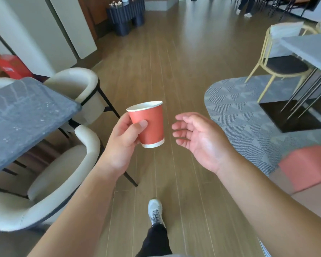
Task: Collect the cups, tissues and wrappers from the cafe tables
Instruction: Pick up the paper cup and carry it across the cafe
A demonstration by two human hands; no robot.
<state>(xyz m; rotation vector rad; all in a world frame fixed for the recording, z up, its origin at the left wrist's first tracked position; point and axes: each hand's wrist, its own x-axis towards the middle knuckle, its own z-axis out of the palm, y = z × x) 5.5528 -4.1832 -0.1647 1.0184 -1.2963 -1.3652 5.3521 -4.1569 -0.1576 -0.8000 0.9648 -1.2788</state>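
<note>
Your left hand (121, 134) holds a red paper cup (149, 125) out in front of you, above the wooden floor (174, 71); the cup has a white rim and a white base band, tilts a little to your left, and no brand or writing can be read on the side that shows. The grip is snug: your thumb (140, 126) lies across the front of the cup wall and the other fingers wrap behind it, out of sight. Your right hand (198, 136) hangs just beside the cup without touching it, palm turned inward, fingers loosely spread and holding nothing. To your left stands a dark stone tabletop (22, 115) with cream armchairs (63, 175) around it. To your right lie a grey patterned rug (239, 115), a yellow-framed chair (280, 65) and a pale tabletop (311, 47). A red box (11, 65) at far left carries markings too blurred to read. Your white sneaker (155, 212) shows below.
</note>
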